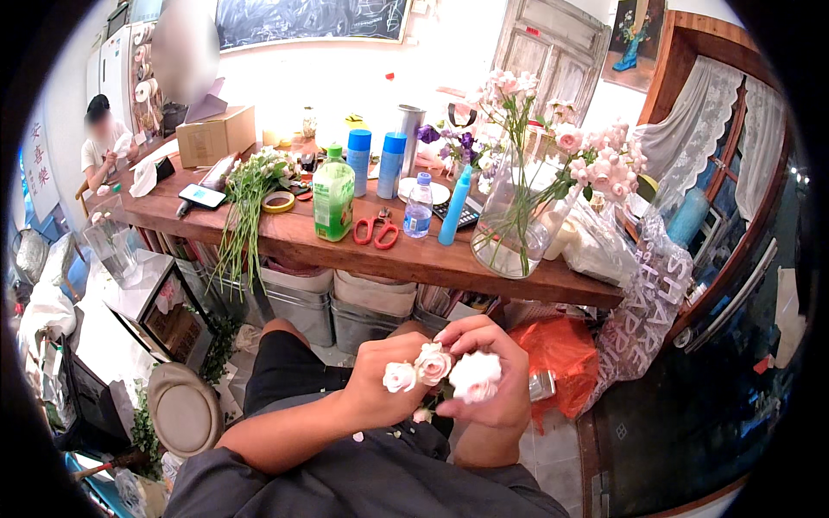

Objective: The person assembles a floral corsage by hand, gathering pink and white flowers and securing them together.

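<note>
our left hand [378, 364] bent inward, closed on two small pink roses [433, 364], our right hand [509, 371] beside it, curled around a fuller, whiter rose [475, 378]

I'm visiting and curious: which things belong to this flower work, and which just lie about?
Probably part of it:
pale pink roses between left hand and right hand
red-handled metal scissors

Seemingly lying about:
lit rectangular phone
clear blue-capped plastic bottle

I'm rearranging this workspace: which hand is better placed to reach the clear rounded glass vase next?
Probably the right hand, nearer the vase right of centre; the left hand would likely reach across. Both are occupied with pale pink roses.
</note>
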The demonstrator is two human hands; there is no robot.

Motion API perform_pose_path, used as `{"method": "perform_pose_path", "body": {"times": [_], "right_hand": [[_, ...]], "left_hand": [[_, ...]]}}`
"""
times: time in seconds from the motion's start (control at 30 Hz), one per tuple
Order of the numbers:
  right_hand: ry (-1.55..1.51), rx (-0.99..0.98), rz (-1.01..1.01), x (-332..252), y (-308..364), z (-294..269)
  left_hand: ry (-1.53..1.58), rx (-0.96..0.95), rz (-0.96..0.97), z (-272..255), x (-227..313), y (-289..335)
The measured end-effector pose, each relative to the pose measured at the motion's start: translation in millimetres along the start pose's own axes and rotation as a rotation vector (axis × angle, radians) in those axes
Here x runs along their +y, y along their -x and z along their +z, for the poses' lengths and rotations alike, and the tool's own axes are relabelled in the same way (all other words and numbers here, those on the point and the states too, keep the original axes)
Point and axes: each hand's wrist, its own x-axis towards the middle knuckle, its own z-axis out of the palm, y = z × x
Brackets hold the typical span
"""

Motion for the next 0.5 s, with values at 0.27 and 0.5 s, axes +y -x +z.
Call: {"method": "perform_pose_path", "body": {"times": [0.27, 0.5], "right_hand": [[0.090, 0.081, -0.079, -1, 1, 8], [0.231, -0.003, -0.136, -3, 1, 3]], "left_hand": [[-0.153, 0.021, 0.084, -1, -2, 6], [0.174, 0.154, -0.179, 6, 15, 12]]}}
